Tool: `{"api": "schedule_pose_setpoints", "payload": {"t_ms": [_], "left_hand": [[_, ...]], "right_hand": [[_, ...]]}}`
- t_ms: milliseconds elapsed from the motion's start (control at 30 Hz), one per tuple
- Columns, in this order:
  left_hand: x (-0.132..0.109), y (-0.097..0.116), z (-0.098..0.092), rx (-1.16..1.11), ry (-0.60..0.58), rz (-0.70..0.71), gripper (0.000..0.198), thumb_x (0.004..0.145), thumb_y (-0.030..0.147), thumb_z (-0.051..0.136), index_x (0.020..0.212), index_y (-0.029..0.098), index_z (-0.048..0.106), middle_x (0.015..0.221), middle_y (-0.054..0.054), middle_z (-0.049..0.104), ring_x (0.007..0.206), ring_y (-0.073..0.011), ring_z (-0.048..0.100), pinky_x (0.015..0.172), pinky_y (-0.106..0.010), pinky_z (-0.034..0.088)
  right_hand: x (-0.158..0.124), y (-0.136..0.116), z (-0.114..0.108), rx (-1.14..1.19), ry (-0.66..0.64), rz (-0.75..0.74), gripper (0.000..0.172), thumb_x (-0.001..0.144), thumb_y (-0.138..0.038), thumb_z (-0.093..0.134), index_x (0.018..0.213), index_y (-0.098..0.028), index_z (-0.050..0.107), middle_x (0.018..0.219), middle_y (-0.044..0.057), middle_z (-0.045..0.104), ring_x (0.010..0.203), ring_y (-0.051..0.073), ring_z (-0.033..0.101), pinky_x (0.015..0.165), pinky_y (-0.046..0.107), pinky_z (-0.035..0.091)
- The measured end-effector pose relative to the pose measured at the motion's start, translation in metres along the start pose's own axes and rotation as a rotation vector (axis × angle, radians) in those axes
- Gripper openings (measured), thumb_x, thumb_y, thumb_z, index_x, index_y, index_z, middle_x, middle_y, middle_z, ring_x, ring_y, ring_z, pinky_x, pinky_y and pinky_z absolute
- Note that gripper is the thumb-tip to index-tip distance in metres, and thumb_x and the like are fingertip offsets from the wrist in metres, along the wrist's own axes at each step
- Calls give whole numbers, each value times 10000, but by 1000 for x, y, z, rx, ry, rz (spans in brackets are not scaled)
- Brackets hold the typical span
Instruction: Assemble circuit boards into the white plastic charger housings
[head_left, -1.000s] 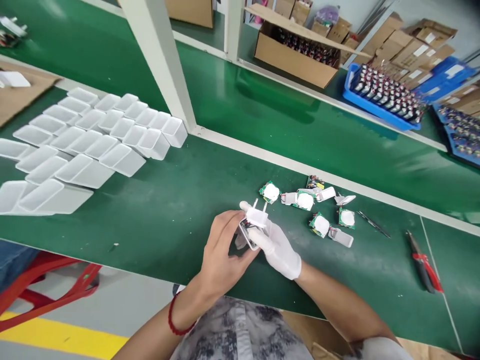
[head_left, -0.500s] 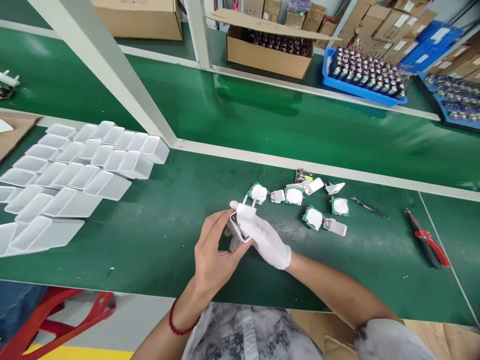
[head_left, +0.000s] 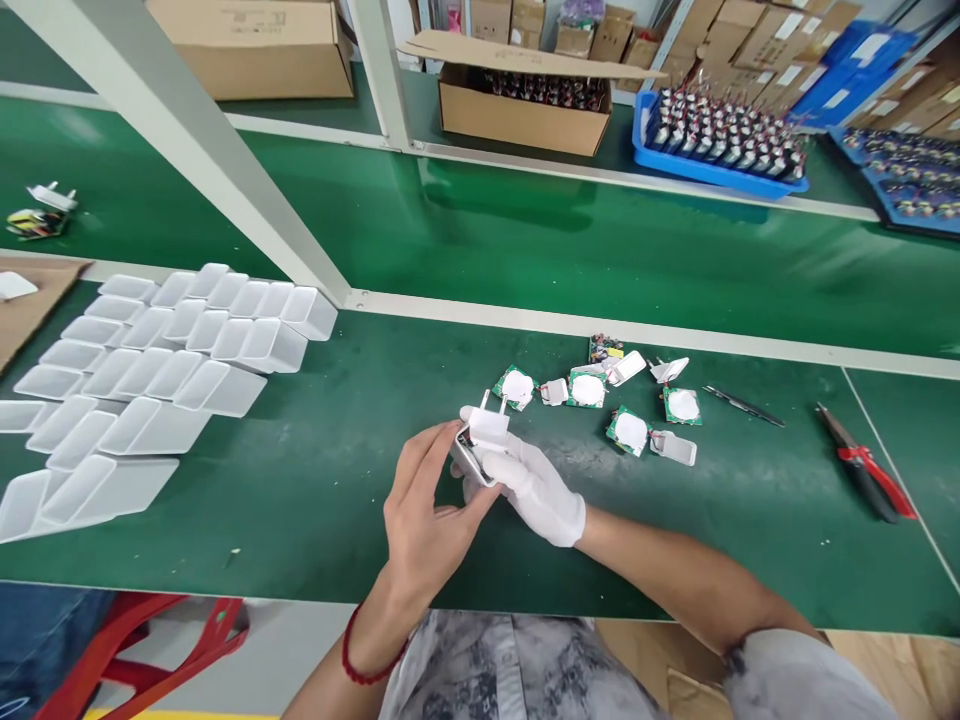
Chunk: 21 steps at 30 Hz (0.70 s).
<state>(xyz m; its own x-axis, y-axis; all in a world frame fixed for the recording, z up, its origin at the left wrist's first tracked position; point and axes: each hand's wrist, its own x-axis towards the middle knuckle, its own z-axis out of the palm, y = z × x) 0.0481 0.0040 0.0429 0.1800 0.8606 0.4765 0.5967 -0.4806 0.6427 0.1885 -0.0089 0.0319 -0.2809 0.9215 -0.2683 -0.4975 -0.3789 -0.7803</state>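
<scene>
Bare, with a red bracelet at the wrist, my left hand [head_left: 427, 490] grips the side of a white plastic charger housing [head_left: 472, 462] between thumb and fingers. Inside the housing's open end, dark parts show. My right hand [head_left: 536, 490], in a white glove, holds a white two-pin plug cover [head_left: 490, 428] over that opening, its pins pointing away from me. The cover sits tilted and a gap shows beneath it. Some of the gloved fingers are hidden behind the housing. Just beyond lies a green circuit board with a white pad [head_left: 516, 388].
At left stand rows of white housings [head_left: 150, 380]. Several more boards, one a board with plug piece [head_left: 628, 432], lie right of my hands, with tweezers [head_left: 744, 406] and red-handled pliers [head_left: 866, 465]. A carton [head_left: 525, 115] and blue tray [head_left: 720, 170] rest on the shelf.
The plug cover has turned slightly and sits a little lower on the housing. Both hands keep their hold. The view has shifted slightly.
</scene>
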Motion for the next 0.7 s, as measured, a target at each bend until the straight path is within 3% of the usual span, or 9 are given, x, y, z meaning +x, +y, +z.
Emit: {"api": "schedule_pose_setpoints", "payload": {"t_ms": [167,467,600,700], "left_hand": [[-1,-6,2,-31,6,2,510,748,279,801,1206,175,604,1103,-119,689,980,-240,692,827,-344,604],[3,0,3,18,35,174,525,761,239,790,1235,181,572,1083,-127,672,977,-247,679,833,-350,585],[1,-2,4,-5,37,119,498,777,236,769,1231,198,568,1090,-113,665,966,-240,674,819,-348,581],[1,-4,6,-7,37,123,492,787,221,745,1241,192,557,1095,-123,654,981,-253,654,838,-379,572]], "right_hand": [[5,1,-3,120,-27,6,415,893,-471,592,1205,-199,623,1104,68,621,876,173,591,720,301,495],[3,-3,-2,70,37,29,592,785,-438,717,1308,-217,549,1012,37,631,786,160,578,757,336,505],[3,-9,-3,-149,-18,-1,481,867,-529,585,1223,-205,589,989,42,631,807,179,586,781,355,503],[2,-16,-2,-583,-2,-167,504,822,-546,632,1179,-191,603,1068,61,631,955,225,583,900,388,479]]}}
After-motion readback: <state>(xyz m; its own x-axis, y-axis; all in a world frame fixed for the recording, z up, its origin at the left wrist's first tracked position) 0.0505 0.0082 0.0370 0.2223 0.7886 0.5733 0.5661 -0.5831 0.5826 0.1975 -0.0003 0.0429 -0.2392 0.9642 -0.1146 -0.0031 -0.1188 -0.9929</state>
